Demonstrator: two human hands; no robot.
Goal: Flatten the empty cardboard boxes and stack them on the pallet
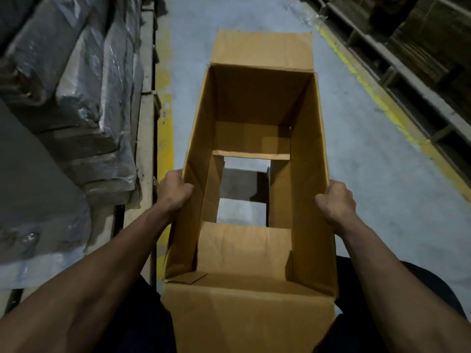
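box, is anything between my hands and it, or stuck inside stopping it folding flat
Nothing visible. The left hand and right hand already grip the box by its side walls. Inside it is empty, bottom flaps open to the floor.

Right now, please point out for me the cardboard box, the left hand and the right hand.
cardboard box (309, 159): head view, inner right wall.
left hand (175, 191): head view, back of the hand.
right hand (336, 201): head view, back of the hand.
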